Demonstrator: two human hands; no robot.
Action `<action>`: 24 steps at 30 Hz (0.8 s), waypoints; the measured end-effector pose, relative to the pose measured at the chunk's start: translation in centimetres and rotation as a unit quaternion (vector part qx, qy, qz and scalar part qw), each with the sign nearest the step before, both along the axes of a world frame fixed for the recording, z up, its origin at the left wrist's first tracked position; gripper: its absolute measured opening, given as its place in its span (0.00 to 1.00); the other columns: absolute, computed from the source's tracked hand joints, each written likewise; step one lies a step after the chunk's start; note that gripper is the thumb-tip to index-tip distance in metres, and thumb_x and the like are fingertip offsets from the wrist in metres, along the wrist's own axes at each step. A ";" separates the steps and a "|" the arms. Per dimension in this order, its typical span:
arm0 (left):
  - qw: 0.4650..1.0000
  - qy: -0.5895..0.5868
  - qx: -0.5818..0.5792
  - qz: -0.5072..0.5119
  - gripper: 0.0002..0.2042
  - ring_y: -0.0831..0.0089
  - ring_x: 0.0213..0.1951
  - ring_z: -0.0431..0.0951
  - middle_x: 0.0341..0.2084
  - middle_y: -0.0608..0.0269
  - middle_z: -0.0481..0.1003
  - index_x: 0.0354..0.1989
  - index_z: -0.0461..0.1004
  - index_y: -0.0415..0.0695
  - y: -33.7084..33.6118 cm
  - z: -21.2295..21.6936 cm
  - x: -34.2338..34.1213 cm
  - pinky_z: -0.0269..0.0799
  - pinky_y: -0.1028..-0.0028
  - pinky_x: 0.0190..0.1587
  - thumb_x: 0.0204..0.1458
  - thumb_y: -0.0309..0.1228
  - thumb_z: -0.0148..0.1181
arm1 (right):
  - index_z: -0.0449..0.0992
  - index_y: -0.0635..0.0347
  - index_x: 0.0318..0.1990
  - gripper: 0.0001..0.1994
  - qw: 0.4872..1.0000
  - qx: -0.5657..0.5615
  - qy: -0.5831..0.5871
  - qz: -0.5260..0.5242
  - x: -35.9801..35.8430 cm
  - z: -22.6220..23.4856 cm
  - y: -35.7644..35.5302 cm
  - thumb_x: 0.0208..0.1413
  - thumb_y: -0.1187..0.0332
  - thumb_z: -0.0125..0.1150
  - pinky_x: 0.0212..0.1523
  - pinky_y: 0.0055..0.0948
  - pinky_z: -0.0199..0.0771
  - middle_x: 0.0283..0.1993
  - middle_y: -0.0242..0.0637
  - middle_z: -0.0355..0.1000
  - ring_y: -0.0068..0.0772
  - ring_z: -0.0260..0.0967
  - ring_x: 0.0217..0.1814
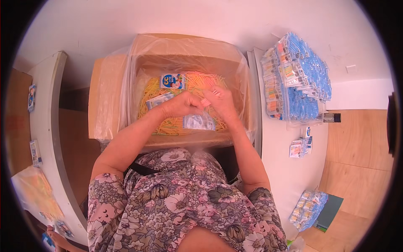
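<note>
Both my hands are over a large carton lined with clear plastic and holding a heap of thin yellow, orange and green sticks. My right hand is closed on a small bunch of pink-and-white sticks. Against the lower end of that bunch, my left hand has its fingers pinched together; what they grip is hidden. Just below the hands is a clear packet with a blue striped edge. Two more small packets lie on the heap: a blue printed one and a paler one.
On the right-hand white table stands a clear bin piled with filled packets. Loose packets lie nearer, and a bundle of packets sits lower right. The left board borders the carton; another person's limb shows lower left.
</note>
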State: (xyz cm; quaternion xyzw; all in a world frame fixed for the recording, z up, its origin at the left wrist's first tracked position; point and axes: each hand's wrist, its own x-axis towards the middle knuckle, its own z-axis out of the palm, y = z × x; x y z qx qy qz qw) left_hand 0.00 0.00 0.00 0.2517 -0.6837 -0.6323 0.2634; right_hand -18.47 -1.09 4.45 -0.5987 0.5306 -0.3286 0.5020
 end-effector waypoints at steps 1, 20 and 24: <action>1.000 0.003 -0.005 0.024 0.06 0.80 0.33 0.74 0.28 0.62 0.77 0.34 0.78 0.40 0.1 0.3 0.0 0.69 0.78 0.39 0.49 0.25 0.60 | 0.75 0.62 0.25 0.09 1.000 -0.002 0.010 -0.004 0.1 0.4 0.1 0.47 0.66 0.63 0.25 0.19 0.62 0.20 0.28 0.68 0.13 0.61 0.25; 0.972 0.078 0.148 0.163 0.04 0.82 0.31 0.74 0.26 0.66 0.77 0.31 0.77 0.36 -0.4 1.7 0.9 0.71 0.79 0.37 0.46 0.21 0.62 | 0.71 0.58 0.23 0.09 0.978 0.186 -0.074 0.066 -4.0 7.8 1.6 0.52 0.68 0.60 0.14 0.14 0.55 0.19 0.32 0.71 0.14 0.63 0.16; 0.984 0.054 0.097 0.142 0.05 0.81 0.33 0.74 0.28 0.66 0.77 0.32 0.78 0.36 -0.6 1.0 0.6 0.71 0.79 0.39 0.46 0.21 0.62 | 0.72 0.59 0.24 0.09 0.986 0.140 -0.075 0.044 -3.1 7.6 0.5 0.52 0.66 0.60 0.12 0.15 0.48 0.17 0.28 0.67 0.11 0.58 0.16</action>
